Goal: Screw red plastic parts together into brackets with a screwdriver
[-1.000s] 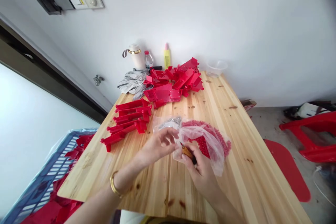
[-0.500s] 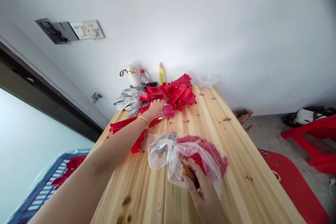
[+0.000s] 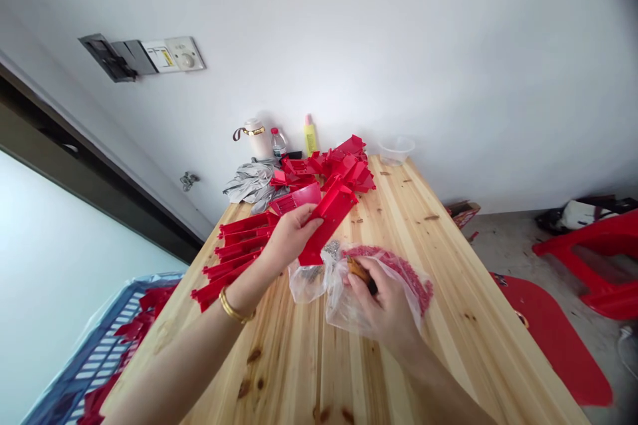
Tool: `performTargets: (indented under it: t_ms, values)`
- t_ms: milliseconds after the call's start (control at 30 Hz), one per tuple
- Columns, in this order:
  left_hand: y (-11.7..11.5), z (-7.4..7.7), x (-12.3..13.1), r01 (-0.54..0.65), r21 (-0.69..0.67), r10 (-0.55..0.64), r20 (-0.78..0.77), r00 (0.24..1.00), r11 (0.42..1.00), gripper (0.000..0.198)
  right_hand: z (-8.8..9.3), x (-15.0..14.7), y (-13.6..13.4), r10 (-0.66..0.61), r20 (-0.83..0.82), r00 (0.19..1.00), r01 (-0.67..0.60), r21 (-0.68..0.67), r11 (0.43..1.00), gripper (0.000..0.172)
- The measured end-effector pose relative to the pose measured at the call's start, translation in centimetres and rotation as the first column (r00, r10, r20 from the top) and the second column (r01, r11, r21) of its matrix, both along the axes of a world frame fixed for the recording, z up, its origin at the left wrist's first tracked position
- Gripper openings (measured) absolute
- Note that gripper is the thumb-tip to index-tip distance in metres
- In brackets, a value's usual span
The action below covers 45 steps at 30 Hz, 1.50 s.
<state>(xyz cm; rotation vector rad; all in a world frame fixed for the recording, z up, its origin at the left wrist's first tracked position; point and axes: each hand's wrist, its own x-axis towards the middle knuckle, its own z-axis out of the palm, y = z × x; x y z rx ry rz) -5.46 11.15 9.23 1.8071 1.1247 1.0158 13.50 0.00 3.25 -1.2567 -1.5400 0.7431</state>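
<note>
My left hand [image 3: 293, 234] is closed on one end of a long red plastic piece [image 3: 329, 220], holding it tilted above the table. My right hand [image 3: 383, 299] grips a short screwdriver [image 3: 359, 271] by its amber and black handle; most of its tip is hidden. Beneath that hand lies a clear plastic bag of small red parts [image 3: 413, 282]. Beside it is a second clear bag [image 3: 305, 285] with small grey metal bits. Several red plastic pieces [image 3: 236, 251] lie in a row left of my left hand.
A heap of red pieces [image 3: 349, 163] lies at the back of the wooden table [image 3: 438, 345], by a grey cloth [image 3: 252, 180], a cup [image 3: 260, 141], a bottle [image 3: 278, 143], a yellow tube [image 3: 310, 136] and a clear bowl [image 3: 396, 149]. A blue basket [image 3: 94, 339] stands left, a red stool [image 3: 553, 339] right.
My left hand has come back from the heap with a red plastic piece in it. My right hand has lifted the screwdriver up and away from inside the bag of red parts.
</note>
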Motion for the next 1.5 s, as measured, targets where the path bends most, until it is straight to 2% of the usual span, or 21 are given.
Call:
performTargets:
  t_ms: [100,200,433,533,600,700,833,900,933,1000,1033,1100,1133,1167,1233,1267,1300,1333,1400,1433,1500]
  values:
    - [-3.3,-1.6,0.8,0.049,-0.202,0.010,0.283,0.959,0.978,0.028,0.2,-0.5,0.5,-0.016,0.084,0.996,0.011,0.066,0.998,0.024]
    - [-5.1,-2.4,1.3,0.024,-0.258,0.065,0.332,0.941,0.966,0.027,0.1,-0.7,0.3,-0.028,0.123,0.992,0.018,0.084,0.996,0.023]
    - [-6.4,-2.7,1.3,-0.064,-0.105,0.076,0.120,0.990,0.992,0.023,-0.6,-0.8,-0.3,-0.051,0.150,0.987,0.040,0.072,0.997,0.022]
    - [-7.0,-2.5,1.6,-0.092,-0.049,0.093,0.008,0.996,0.995,0.025,-0.3,-0.6,-0.5,-0.073,0.243,0.967,0.044,0.120,0.992,0.024]
    - [-7.4,-2.4,1.8,-0.109,0.007,0.109,-0.067,0.992,0.994,0.025,0.2,-0.3,-0.7,-0.103,0.374,0.922,0.039,0.174,0.984,0.026]
    - [-7.9,-2.4,2.2,-0.114,0.066,0.122,-0.143,0.982,0.991,0.027,0.8,0.1,-0.8,-0.161,0.585,0.795,0.013,0.249,0.969,0.028]
    - [-8.2,-2.8,2.5,-0.136,0.092,0.153,-0.216,0.964,0.986,0.029,1.0,0.4,-0.8,-0.189,0.751,0.633,-0.016,0.257,0.966,0.028]
    - [-8.3,-3.1,2.6,-0.134,0.082,0.150,-0.232,0.961,0.988,0.029,1.0,0.7,-0.6,-0.158,0.774,0.614,-0.035,0.227,0.973,0.028]
    - [-8.4,-3.3,2.6,-0.135,0.084,0.151,-0.231,0.961,0.987,0.029,1.1,0.8,-0.5,-0.130,0.758,0.639,-0.043,0.204,0.978,0.028]
    - [-8.5,-3.7,2.7,-0.151,0.115,0.172,-0.206,0.963,0.982,0.029,1.5,1.1,-0.1,-0.029,0.646,0.763,-0.057,0.112,0.992,0.026]
    - [-8.6,-3.8,2.7,-0.162,0.138,0.187,-0.194,0.963,0.977,0.029,1.7,1.1,0.2,0.044,0.528,0.848,-0.072,0.033,0.997,0.023]
    - [-8.8,-4.2,2.7,-0.181,0.196,0.217,-0.179,0.960,0.964,0.028,2.0,0.8,0.6,0.196,0.136,0.971,-0.167,-0.195,0.966,0.013]
    - [-8.8,-4.2,2.6,-0.181,0.233,0.225,-0.178,0.958,0.956,0.028,2.0,0.4,0.7,0.232,-0.117,0.966,-0.257,-0.307,0.916,0.013]
    - [-8.7,-4.2,2.5,-0.171,0.275,0.227,-0.186,0.956,0.946,0.029,1.8,-0.2,0.6,0.220,-0.363,0.906,-0.360,-0.384,0.850,0.017]
    - [-8.3,-3.7,1.6,-0.134,0.393,0.240,-0.233,0.942,0.910,0.029,1.2,-1.8,-0.1,0.110,-0.706,0.700,-0.537,-0.419,0.732,0.025]
    - [-7.9,-3.3,0.8,-0.119,0.464,0.266,-0.265,0.927,0.878,0.030,0.7,-2.7,-0.8,0.055,-0.791,0.609,-0.589,-0.405,0.699,0.028]
    - [-7.4,-2.7,-0.3,-0.109,0.532,0.307,-0.300,0.903,0.840,0.030,0.2,-3.5,-1.5,0.020,-0.833,0.552,-0.621,-0.395,0.677,0.030]
    - [-6.9,-1.9,-1.8,-0.102,0.596,0.362,-0.335,0.870,0.797,0.030,-0.4,-4.1,-2.4,0.012,-0.845,0.534,-0.649,-0.401,0.647,0.032]
    - [-5.7,-0.5,-5.5,-0.088,0.682,0.475,-0.405,0.781,0.726,0.029,-1.4,-4.7,-4.0,0.032,-0.814,0.579,-0.674,-0.457,0.581,0.035]
    - [-5.2,0.0,-7.5,-0.072,0.697,0.513,-0.450,0.731,0.714,0.029,-1.8,-4.7,-4.7,0.048,-0.786,0.617,-0.670,-0.493,0.555,0.037]
    - [-4.0,0.4,-11.5,-0.057,0.688,0.558,-0.534,0.636,0.723,0.030,-2.4,-4.3,-5.6,0.064,-0.726,0.684,-0.633,-0.548,0.547,0.041]
